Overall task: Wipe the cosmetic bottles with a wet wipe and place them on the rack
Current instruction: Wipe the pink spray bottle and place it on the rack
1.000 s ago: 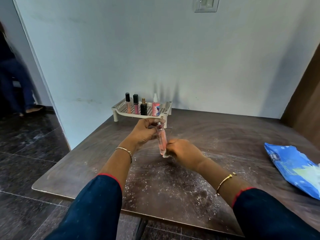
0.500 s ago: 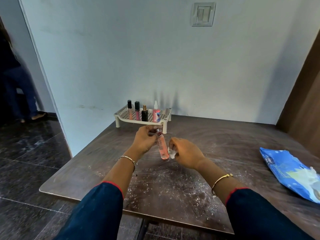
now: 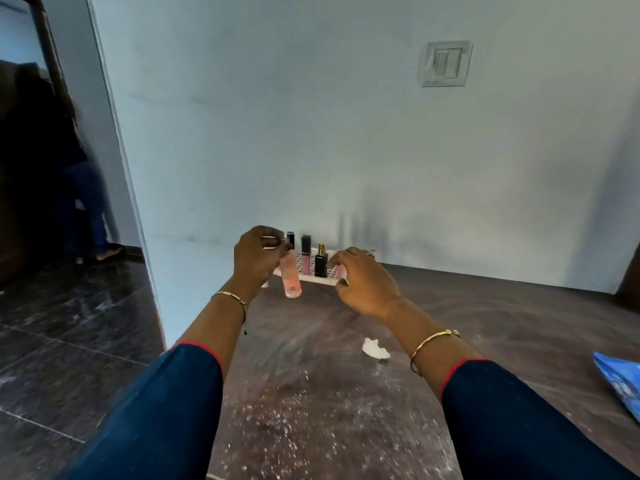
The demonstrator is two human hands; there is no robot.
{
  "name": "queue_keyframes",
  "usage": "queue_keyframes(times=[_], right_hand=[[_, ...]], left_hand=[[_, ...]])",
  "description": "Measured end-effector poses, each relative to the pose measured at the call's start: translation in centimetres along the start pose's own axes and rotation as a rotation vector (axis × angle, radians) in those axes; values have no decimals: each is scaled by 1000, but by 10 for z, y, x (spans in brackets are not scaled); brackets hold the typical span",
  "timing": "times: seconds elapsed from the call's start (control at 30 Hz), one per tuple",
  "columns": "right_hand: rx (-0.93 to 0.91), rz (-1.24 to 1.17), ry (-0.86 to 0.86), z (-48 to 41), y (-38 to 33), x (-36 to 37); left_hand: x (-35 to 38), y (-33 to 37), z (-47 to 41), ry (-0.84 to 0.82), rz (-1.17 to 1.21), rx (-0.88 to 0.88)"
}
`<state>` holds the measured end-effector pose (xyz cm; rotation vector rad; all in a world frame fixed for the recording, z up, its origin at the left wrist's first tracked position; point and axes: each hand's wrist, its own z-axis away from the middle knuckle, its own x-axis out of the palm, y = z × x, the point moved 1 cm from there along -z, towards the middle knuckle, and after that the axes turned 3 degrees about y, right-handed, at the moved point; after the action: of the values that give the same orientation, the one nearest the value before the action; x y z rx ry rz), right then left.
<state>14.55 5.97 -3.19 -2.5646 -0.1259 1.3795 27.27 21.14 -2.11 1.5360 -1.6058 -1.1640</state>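
My left hand (image 3: 258, 259) grips the top of a clear pink bottle (image 3: 291, 278), which hangs upright just in front of the white perforated rack (image 3: 311, 276) against the wall. On the rack stand a pink gloss tube (image 3: 305, 258), a black perfume bottle (image 3: 321, 263) and a dark-capped tube partly hidden behind the held bottle. My right hand (image 3: 363, 280) hovers at the rack's right end, fingers loosely curved and holding nothing; it covers another pink bottle there. A crumpled white wet wipe (image 3: 375, 348) lies on the dark wooden table (image 3: 311, 393).
A blue wet-wipe pack (image 3: 623, 384) lies at the table's right edge. White dust speckles the tabletop near me. A wall corner and doorway stand at the left, with a blurred person (image 3: 69, 188) beyond it. A light switch (image 3: 446, 63) is on the wall.
My right hand let go of the wipe, which now lies on the table, and rose toward the rack. My left hand carried the pink bottle up and forward to the rack.
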Motion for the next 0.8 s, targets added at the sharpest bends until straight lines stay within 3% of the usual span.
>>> queue_keyframes(times=[0.43,0.8], right_hand=[[70,144,261,-42,73,51],[71,137,325,-49,89,70]], left_hand=[[21,-51,-101,270,-128,112],[45,-83,-106,184,-260,121]])
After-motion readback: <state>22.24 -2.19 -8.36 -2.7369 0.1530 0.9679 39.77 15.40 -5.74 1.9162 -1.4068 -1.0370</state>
